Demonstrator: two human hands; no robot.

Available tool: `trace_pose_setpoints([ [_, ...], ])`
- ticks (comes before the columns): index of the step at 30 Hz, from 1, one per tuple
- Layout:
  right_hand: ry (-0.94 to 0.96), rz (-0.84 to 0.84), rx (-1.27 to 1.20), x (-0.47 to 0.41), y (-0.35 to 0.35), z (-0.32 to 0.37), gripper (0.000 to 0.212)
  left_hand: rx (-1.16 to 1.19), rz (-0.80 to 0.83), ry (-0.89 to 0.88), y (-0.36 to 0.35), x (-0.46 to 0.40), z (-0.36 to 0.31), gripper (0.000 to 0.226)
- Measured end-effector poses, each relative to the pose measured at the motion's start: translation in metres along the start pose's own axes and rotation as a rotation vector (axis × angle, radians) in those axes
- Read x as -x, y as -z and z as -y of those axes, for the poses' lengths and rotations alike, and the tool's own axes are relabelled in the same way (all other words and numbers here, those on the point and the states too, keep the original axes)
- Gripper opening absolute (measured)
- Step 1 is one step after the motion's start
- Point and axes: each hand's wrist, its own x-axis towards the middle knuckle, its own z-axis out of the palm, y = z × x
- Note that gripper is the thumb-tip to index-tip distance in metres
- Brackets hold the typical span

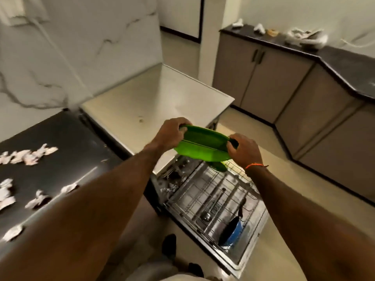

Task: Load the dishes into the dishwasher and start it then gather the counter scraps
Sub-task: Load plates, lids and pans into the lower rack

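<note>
Black counter [60,142] carries crumpled paper scraps [28,155] beside the open dishwasher [213,199], a blue pan [233,232] in its rack. Above it, the left hand [170,134] and right hand [245,151] grip green plates [203,145] by opposite rims.

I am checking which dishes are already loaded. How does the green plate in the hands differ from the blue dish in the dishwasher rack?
The green plate is held in the air above the rack, gripped at opposite rims by the left hand and right hand; the blue dish already sits in the rack. The green plate lies close to flat, the blue dish stands on edge. The green plate is bright green, the blue dish blue with a dark inside. Both are round.
</note>
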Motion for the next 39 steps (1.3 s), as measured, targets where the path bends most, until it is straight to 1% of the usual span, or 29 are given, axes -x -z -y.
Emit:
trace_pose_setpoints([
  [3, -0.107, 0.013, 0.055, 0.006, 0.000, -0.045, 0.020, 0.007, 0.089, -0.057, -0.042, -0.033, -0.011, 0.027],
  [6, -0.219, -0.003, 0.048, 0.014, -0.008, -0.076, 0.019, 0.019, 0.119, -0.062, -0.086, -0.058, -0.007, 0.028],
  [9, -0.345, -0.021, 0.048, 0.020, -0.028, -0.106, 0.018, 0.042, 0.169, -0.077, -0.137, -0.073, 0.006, 0.027],
  [12, -0.428, 0.005, 0.040, 0.028, -0.062, -0.135, 0.015, 0.058, 0.183, -0.063, -0.194, -0.078, 0.032, 0.025],
  [16, -0.470, 0.071, 0.016, 0.035, -0.141, -0.184, 0.014, 0.085, 0.117, 0.103, -0.277, -0.084, 0.089, 0.023],
  [19, -0.461, 0.103, -0.009, 0.028, -0.213, -0.227, 0.013, 0.120, 0.064, 0.206, -0.337, -0.099, 0.144, 0.027],
  [23, -0.424, 0.073, -0.041, -0.002, -0.300, -0.279, 0.013, 0.156, -0.029, 0.289, -0.398, -0.131, 0.204, 0.027],
  [26, -0.416, 0.005, -0.077, -0.025, -0.351, -0.313, 0.014, 0.170, -0.075, 0.340, -0.433, -0.153, 0.241, 0.028],
  [28, -0.409, -0.050, -0.109, -0.034, -0.378, -0.333, 0.013, 0.172, -0.105, 0.344, -0.455, -0.165, 0.259, 0.027],
  [30, -0.405, -0.055, -0.114, -0.038, -0.398, -0.349, 0.015, 0.152, -0.109, 0.344, -0.471, -0.172, 0.271, 0.025],
  [33, -0.442, -0.038, -0.138, -0.034, -0.426, -0.366, 0.013, 0.142, -0.117, 0.335, -0.495, -0.174, 0.287, 0.028],
  [37, -0.452, -0.004, -0.148, -0.025, -0.446, -0.371, 0.010, 0.080, -0.064, 0.355, -0.517, -0.174, 0.306, 0.031],
  [39, -0.462, 0.028, -0.151, -0.026, -0.453, -0.373, 0.011, 0.037, -0.046, 0.343, -0.523, -0.173, 0.312, 0.033],
])
